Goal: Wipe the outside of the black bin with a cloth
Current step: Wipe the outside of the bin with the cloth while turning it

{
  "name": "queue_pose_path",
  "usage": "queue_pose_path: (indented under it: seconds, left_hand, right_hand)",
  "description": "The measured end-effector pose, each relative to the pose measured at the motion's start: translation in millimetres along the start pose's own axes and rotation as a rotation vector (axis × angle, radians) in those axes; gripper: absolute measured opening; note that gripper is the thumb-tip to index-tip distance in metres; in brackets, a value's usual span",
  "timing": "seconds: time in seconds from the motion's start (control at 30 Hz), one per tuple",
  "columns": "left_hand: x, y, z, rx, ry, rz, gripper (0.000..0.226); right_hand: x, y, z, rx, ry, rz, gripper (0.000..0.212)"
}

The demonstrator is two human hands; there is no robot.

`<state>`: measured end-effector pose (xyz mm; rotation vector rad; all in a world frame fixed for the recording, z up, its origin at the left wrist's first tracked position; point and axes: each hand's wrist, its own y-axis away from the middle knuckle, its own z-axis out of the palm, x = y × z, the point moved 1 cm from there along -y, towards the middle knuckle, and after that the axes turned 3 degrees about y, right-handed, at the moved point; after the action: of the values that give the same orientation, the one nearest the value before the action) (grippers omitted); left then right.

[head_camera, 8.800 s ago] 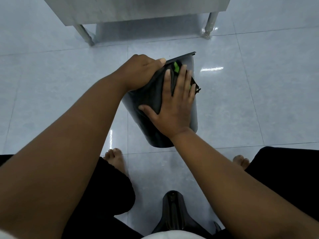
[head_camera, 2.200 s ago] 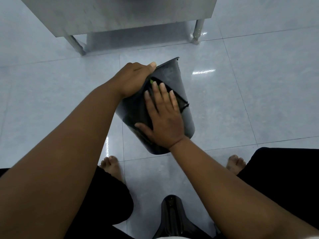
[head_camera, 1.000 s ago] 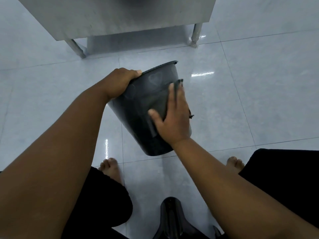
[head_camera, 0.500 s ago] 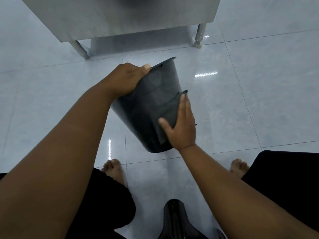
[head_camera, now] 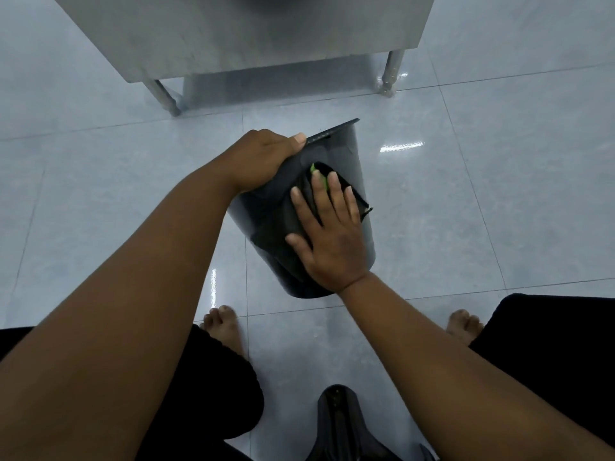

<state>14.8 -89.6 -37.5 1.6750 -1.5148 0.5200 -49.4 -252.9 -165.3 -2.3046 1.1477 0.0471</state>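
The black bin (head_camera: 352, 154) is tilted over the tiled floor, its rim pointing away and its base near my feet. My left hand (head_camera: 263, 159) grips the rim at the upper left. A dark cloth (head_camera: 299, 207) with a small green patch lies flat on the bin's outer wall. My right hand (head_camera: 329, 234) presses on the cloth with fingers spread, palm down on the lower right of the wall. Part of the cloth is hidden under that hand.
A steel table (head_camera: 253, 31) with two visible legs stands beyond the bin. Pale glossy floor tiles (head_camera: 499, 201) surround it. My bare feet (head_camera: 223, 331) and dark-clothed knees frame the bottom, with a black seat (head_camera: 339, 424) between them.
My right hand slid with the cloth from the bin's right edge back onto the middle of the wall. The bin turned slightly in my left hand's grip.
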Motion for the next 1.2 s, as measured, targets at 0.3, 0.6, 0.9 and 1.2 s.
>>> queue_pose_path:
  seconds: [0.3, 0.6, 0.9, 1.2]
  left_hand:
    - [-2.3, 2.3, -0.7, -0.007, 0.010, -0.045, 0.071]
    - [-8.7, 2.1, -5.5, 0.017, 0.036, -0.076, 0.075]
    - [-11.4, 1.8, -7.1, -0.004, 0.025, -0.067, 0.072]
    - [-2.9, -4.1, -3.5, 0.065, -0.042, -0.071, 0.062]
  right_hand:
    - [61.5, -21.5, -17.2, -0.120, -0.658, 0.681, 0.052]
    - [86.3, -51.9, -37.6, -0.286, -0.910, 0.897, 0.079]
    - [122.2, -56.2, -42.9, -0.368, -0.911, 0.936, 0.038]
    - [105.4, -76.1, -105.6, 0.144, -0.467, 0.880, 0.033]
